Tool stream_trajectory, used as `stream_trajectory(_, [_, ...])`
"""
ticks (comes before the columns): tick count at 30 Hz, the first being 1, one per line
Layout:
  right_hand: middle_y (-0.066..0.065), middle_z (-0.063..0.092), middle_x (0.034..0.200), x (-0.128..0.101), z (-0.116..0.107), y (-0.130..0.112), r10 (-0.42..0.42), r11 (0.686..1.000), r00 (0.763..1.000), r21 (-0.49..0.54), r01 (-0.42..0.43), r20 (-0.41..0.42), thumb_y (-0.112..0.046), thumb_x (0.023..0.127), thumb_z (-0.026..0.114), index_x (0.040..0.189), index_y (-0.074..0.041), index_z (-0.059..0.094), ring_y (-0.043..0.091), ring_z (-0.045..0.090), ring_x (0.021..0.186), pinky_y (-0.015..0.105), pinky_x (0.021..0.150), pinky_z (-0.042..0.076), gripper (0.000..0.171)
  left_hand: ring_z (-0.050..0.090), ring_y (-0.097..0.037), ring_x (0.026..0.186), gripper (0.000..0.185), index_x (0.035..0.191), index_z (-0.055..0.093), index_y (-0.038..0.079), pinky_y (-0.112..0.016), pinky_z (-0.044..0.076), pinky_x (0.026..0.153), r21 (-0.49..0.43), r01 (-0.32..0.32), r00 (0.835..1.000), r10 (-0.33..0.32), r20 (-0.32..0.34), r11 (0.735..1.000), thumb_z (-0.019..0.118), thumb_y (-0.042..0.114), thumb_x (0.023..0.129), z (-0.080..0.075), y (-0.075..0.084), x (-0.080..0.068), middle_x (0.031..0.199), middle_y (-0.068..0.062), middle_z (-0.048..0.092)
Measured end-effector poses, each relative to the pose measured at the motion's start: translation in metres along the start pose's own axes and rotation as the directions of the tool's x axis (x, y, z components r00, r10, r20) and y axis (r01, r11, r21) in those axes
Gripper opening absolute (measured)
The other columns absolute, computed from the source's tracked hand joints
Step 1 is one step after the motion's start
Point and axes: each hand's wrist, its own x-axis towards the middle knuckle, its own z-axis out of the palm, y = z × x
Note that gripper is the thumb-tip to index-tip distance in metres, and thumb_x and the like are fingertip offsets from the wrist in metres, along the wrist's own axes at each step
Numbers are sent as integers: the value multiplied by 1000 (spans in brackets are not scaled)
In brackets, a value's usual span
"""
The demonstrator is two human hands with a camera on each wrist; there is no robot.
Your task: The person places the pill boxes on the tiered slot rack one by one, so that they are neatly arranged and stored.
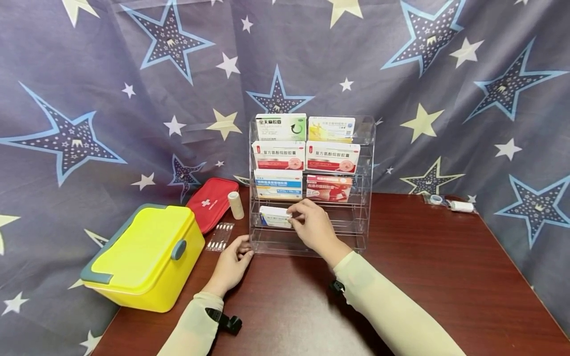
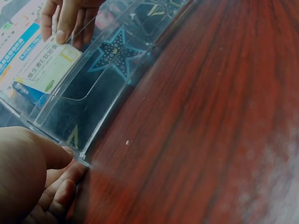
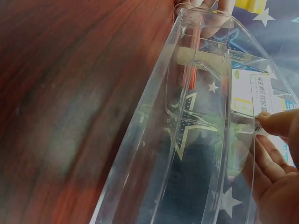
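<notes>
A clear tiered display rack [image 1: 366,198] stands on the table, medicine boxes on its upper tiers. My right hand [image 1: 315,227] pinches the right end of a small white medicine box [image 1: 273,217] between thumb and fingers. That box sits at the left of a lower tier, below a blue-and-white box [image 1: 278,184]. In the right wrist view the thumb presses on the end of the white box [image 3: 247,93], fingers behind it. Down at the rack's front left corner, my left hand [image 1: 230,264] holds the edge, thumb and curled fingers against the plastic [image 2: 83,158].
A yellow lidded box [image 1: 147,257] stands at left, near a red first aid pouch [image 1: 211,202], a beige bandage roll [image 1: 236,205] and a blister-like pack [image 1: 220,236]. Small rolls, one a white roll [image 1: 461,206], lie at the back right. A star-patterned curtain hangs behind.
</notes>
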Motion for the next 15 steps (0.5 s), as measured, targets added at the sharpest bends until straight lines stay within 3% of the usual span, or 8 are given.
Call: stream_trajectory(15, [-1,66,102,-1,2,1,-16,1000,1000,-14,16,5,-8,90,82,106,-18,78,6,73,83,28,77,59,19,69,-20,104,39,136,63,8,-28,54,83,3,12,1000,-12,7,1000,69,0,98,-1,1,-1,112,-7,74])
